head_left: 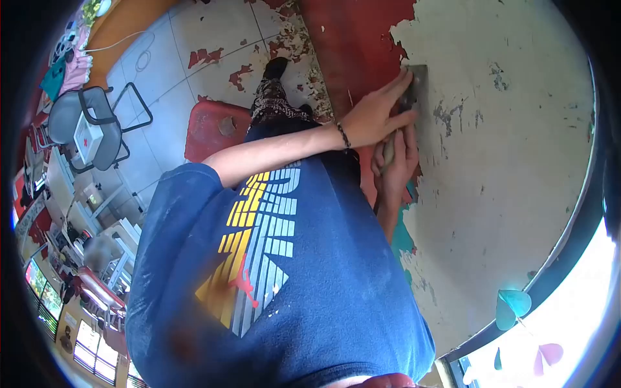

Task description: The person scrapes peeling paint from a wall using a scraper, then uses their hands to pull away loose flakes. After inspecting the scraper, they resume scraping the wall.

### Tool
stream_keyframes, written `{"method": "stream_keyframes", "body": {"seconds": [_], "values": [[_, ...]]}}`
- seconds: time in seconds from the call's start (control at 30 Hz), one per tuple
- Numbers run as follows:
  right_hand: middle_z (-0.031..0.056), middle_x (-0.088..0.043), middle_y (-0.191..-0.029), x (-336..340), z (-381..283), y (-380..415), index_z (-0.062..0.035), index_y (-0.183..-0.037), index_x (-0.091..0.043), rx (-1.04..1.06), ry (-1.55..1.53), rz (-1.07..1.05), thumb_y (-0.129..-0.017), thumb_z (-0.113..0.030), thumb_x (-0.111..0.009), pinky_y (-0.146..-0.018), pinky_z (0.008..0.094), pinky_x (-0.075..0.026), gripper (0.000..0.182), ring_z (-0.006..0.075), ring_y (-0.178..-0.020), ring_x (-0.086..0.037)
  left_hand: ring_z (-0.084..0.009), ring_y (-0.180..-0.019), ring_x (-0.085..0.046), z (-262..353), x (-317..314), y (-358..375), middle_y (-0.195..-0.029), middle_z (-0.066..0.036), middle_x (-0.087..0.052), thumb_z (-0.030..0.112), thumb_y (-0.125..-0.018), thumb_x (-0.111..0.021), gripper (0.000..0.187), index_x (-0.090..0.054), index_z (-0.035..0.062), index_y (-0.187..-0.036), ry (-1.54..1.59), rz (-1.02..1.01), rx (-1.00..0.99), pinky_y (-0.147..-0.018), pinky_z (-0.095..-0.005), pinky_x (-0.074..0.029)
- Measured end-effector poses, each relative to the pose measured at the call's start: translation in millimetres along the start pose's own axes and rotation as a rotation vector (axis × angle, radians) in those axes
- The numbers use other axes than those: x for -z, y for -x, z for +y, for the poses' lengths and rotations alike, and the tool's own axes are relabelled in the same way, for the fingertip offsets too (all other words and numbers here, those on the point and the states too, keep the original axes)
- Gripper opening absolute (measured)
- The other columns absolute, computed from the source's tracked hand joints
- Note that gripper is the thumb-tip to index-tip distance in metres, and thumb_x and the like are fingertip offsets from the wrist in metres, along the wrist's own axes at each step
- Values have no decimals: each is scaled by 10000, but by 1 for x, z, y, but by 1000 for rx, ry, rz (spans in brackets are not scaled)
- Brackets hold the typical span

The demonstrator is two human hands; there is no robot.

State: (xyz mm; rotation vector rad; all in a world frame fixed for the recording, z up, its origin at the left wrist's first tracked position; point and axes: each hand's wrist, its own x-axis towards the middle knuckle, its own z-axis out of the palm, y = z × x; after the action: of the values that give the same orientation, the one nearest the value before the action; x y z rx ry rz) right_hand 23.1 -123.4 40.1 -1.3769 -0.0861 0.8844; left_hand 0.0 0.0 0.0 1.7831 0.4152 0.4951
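Observation:
A scraper with a wide, dark metal blade (419, 87) lies against the wall, beside the ragged edge of the red paint. My right hand (400, 165) is wrapped around its pale handle (389, 152). Across my body reaches my left hand (374, 118), a dark beaded bracelet on its wrist. Its fingers and thumb press on the scraper near the blade, partly hiding it. Pale wall surface (498, 174) shows to the right of the blade, with grey scuffs. Red paint (356, 45) still covers the wall on the other side, and a patch of green shows below my right hand.
A red stool or seat (207, 126) stands close by my left side. Paint flakes (239, 76) are scattered over the tiled floor (213, 32). Farther left is a grey chair (103, 119) with a white box (88, 137) on it. Leaf-shaped ornaments (513, 307) hang near the bright opening.

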Motion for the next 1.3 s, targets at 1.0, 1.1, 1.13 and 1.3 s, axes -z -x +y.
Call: {"method": "stream_keyframes", "body": {"seconds": [1.0,1.1,1.13,1.3], "values": [[29,-541,-808,-15,-13,13,-56,-1455,-395,-68,158,130,-1024,-168,-438,-332,190,-244,448,36,-418,-368,-358,-1334,-430,-10,23,-7,-1544,-235,-262,419,-864,-680,854,-270,17,-1497,40,-142,133,-1093,-390,-361],[30,-548,-808,-12,-11,19,-50,-1445,-405,-130,115,176,-1018,-154,-448,-329,191,-244,442,38,-414,-369,-370,-1366,-375,-1,19,1,-1539,-247,-253,478,-878,-641,864,-269,-4,-1491,-51,-194,196,-1115,-400,-333],[28,-551,-800,-13,-9,18,-42,-1438,-411,-85,103,186,-1017,-151,-450,-328,192,-244,437,39,-415,-373,-379,-1367,-371,2,17,4,-1531,-255,-264,457,-885,-637,847,-270,-13,-1487,-94,-176,136,-1116,-404,-331],[22,-550,-773,-26,-15,11,-17,-1408,-440,-10,0,207,-1014,-150,-456,-321,202,-241,416,42,-418,-378,-391,-1337,-408,7,11,5,-1497,-270,-321,395,-911,-611,786,-277,-39,-1474,-104,-58,-12,-1106,-415,-345]]}}
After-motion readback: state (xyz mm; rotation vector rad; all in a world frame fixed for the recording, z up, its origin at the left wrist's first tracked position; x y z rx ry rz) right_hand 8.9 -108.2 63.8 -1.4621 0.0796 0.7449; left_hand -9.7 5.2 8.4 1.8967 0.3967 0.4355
